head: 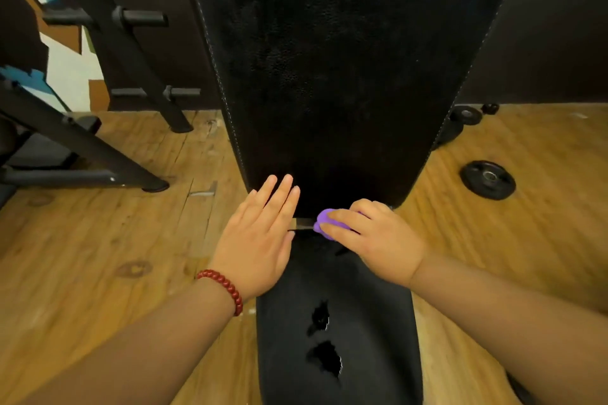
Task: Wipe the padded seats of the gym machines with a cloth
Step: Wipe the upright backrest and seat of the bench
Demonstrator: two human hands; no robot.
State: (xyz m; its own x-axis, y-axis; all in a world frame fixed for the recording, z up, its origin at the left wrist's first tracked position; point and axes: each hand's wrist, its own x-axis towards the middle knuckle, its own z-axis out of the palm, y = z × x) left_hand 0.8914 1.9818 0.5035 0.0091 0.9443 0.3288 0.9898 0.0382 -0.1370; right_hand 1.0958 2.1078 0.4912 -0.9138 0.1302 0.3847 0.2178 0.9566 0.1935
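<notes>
A black padded bench fills the middle of the head view: a long back pad (329, 76) rising away from me and a smaller seat pad (362, 322) below it, torn in two spots. My right hand (375, 233) grips a bunched purple cloth (324, 223) at the gap between the two pads. Flat beside it lies my left hand (260, 237), fingers straight, over the left edge of the bench at the same gap. A red bead bracelet circles the left wrist.
Wooden floor (98, 240) lies on both sides of the bench. A black machine frame (98, 154) with pegs stands at the left. A black weight plate (487, 179) lies on the floor at the right, and smaller plates (467, 114) lie farther back by the dark wall.
</notes>
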